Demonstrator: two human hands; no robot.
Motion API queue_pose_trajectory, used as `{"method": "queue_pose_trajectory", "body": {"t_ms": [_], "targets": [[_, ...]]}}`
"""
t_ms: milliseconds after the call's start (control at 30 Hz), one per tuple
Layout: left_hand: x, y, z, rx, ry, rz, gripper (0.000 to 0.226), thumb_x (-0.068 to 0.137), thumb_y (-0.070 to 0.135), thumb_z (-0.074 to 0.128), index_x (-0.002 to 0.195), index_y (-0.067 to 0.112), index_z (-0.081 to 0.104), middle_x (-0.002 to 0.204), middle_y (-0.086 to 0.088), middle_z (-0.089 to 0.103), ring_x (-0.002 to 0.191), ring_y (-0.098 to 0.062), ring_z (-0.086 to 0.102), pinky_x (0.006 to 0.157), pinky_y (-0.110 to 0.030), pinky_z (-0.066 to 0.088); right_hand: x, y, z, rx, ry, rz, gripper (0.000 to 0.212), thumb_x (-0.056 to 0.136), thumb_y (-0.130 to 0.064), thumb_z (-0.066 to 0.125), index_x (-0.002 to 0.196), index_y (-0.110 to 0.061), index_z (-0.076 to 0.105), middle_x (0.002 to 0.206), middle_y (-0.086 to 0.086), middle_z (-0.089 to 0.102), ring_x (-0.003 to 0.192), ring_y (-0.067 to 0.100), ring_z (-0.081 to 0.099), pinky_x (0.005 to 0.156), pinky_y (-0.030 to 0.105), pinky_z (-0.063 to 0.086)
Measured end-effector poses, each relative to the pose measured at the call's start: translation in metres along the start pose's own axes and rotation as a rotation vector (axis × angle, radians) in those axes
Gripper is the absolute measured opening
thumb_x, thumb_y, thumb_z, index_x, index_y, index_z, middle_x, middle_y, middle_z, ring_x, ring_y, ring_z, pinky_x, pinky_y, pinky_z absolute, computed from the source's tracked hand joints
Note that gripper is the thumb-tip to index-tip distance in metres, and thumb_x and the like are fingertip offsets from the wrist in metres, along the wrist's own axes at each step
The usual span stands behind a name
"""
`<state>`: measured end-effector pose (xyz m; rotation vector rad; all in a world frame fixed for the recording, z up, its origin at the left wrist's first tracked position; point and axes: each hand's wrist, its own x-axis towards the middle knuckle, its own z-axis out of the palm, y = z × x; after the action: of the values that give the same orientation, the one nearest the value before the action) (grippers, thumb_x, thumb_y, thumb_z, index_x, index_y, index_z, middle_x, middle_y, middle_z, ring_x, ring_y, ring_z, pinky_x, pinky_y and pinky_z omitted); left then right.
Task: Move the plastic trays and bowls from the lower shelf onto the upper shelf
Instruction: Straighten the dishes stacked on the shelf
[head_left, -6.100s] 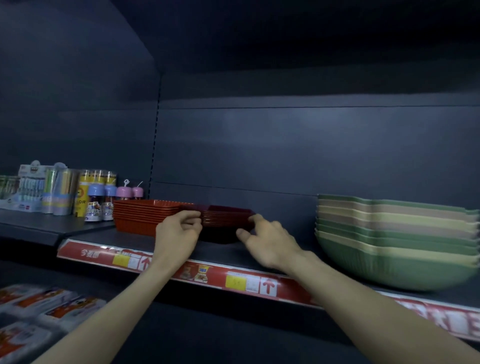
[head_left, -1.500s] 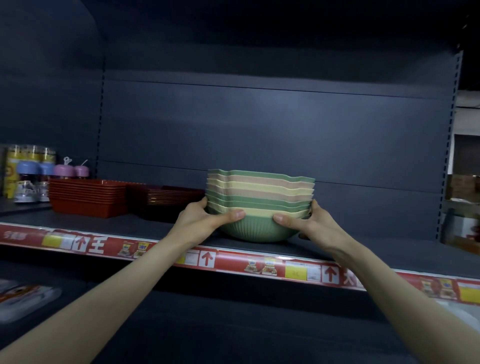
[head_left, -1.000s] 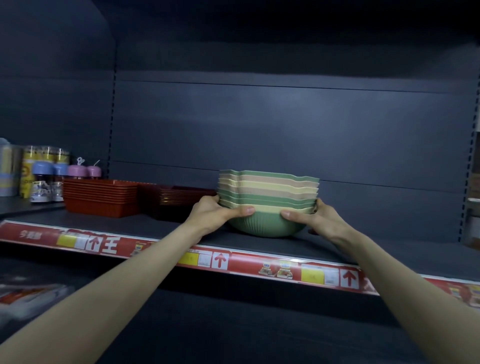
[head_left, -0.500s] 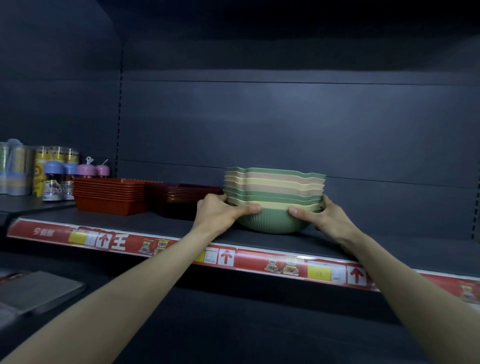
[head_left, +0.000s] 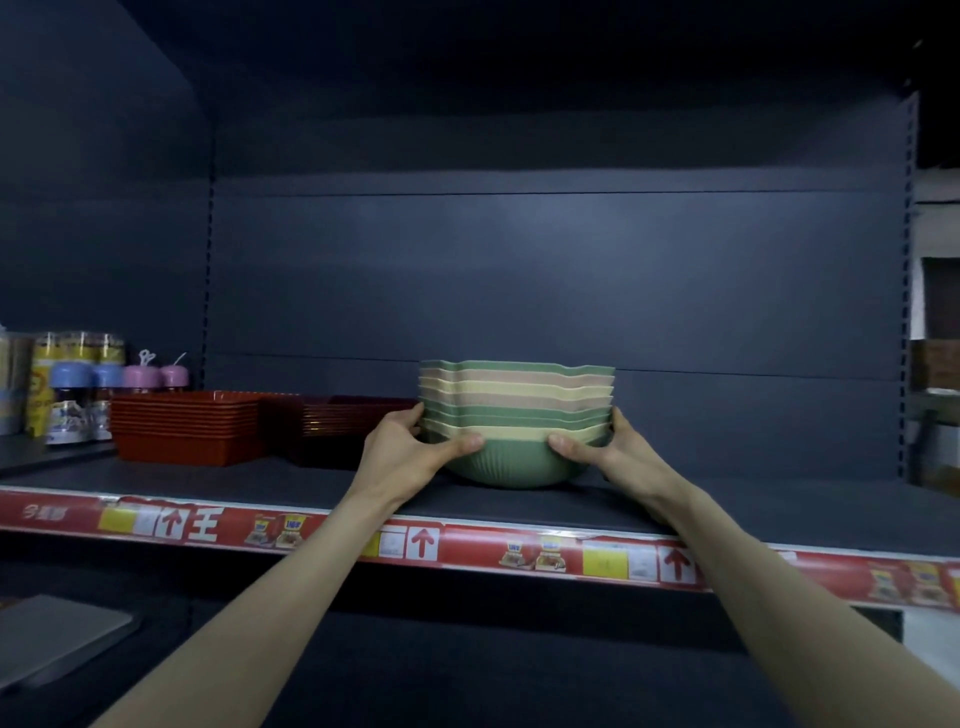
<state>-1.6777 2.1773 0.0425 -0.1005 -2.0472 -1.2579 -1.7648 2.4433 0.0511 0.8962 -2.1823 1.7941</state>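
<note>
A stack of several green, beige and yellow plastic bowls (head_left: 517, 415) stands on the dark upper shelf (head_left: 519, 509), near its middle. My left hand (head_left: 410, 452) grips the stack's left side, thumb across the front of the bottom green bowl. My right hand (head_left: 608, 454) grips the right side the same way. To the left of the bowls sit a stack of dark red trays (head_left: 343, 428) and a stack of orange-red trays (head_left: 187, 426), side by side on the same shelf.
Bottles and tubes with blue and pink caps (head_left: 88, 389) stand on the neighbouring shelf at far left. A red price strip (head_left: 467, 545) runs along the shelf's front edge. Bare shelf lies right of the bowls. A grey flat thing (head_left: 47, 639) lies below left.
Six seconds ago my hands were at the dark red trays, with the bowls far right. Since then both hands hold the bowl stack, which now sits closer to the dark red trays.
</note>
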Motion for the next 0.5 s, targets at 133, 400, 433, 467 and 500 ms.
{"method": "queue_pose_trajectory", "body": {"t_ms": [133, 400, 433, 467, 500], "targets": [[0.0024, -0.0002, 0.0018, 0.018, 0.029, -0.01, 0.071, 0.079, 0.04, 0.092, 0.136, 0.008, 0.067, 0.092, 0.027, 0.051, 0.092, 0.004, 0.053, 0.09, -0.017, 0.036, 0.0012, 0.0008, -0.0021, 0.036, 0.037, 0.005, 0.078, 0.079, -0.039, 0.09, 0.141, -0.019, 0.048, 0.124, -0.013, 0.067, 0.1, -0.006, 0.065, 0.064, 0.005, 0.049], [-0.0019, 0.0025, -0.0014, 0.049, 0.004, 0.002, 0.083, 0.075, 0.051, 0.091, 0.144, 0.014, 0.063, 0.121, 0.01, 0.057, 0.117, -0.007, 0.056, 0.097, -0.02, 0.037, 0.0012, 0.0033, -0.0039, 0.046, 0.027, 0.004, 0.083, 0.082, -0.033, 0.087, 0.149, -0.015, 0.042, 0.127, -0.012, 0.064, 0.104, -0.004, 0.061, 0.062, 0.005, 0.048], [-0.0008, 0.0009, -0.0013, 0.047, -0.001, 0.001, 0.084, 0.074, 0.054, 0.091, 0.144, 0.017, 0.063, 0.124, 0.01, 0.058, 0.121, -0.009, 0.057, 0.098, -0.021, 0.037, 0.0004, 0.0022, -0.0038, 0.05, 0.027, 0.002, 0.079, 0.084, -0.031, 0.086, 0.148, -0.015, 0.043, 0.124, -0.013, 0.064, 0.103, -0.005, 0.061, 0.06, 0.003, 0.048], [-0.0002, 0.0001, -0.0014, 0.042, -0.009, 0.009, 0.085, 0.071, 0.059, 0.091, 0.143, 0.024, 0.064, 0.129, 0.01, 0.058, 0.125, -0.012, 0.059, 0.1, -0.022, 0.038, 0.0013, 0.0038, -0.0054, 0.055, 0.023, 0.003, 0.074, 0.086, -0.028, 0.085, 0.145, -0.015, 0.044, 0.121, -0.014, 0.064, 0.101, -0.005, 0.06, 0.059, 0.003, 0.047], [0.0031, -0.0036, -0.0013, 0.041, -0.019, 0.02, 0.087, 0.066, 0.069, 0.089, 0.141, 0.034, 0.063, 0.136, 0.008, 0.058, 0.129, -0.015, 0.059, 0.103, -0.025, 0.041, 0.0017, 0.0036, -0.0054, 0.059, 0.02, 0.006, 0.068, 0.087, -0.026, 0.084, 0.142, -0.016, 0.044, 0.118, -0.015, 0.064, 0.099, -0.005, 0.06, 0.059, 0.002, 0.047]]}}
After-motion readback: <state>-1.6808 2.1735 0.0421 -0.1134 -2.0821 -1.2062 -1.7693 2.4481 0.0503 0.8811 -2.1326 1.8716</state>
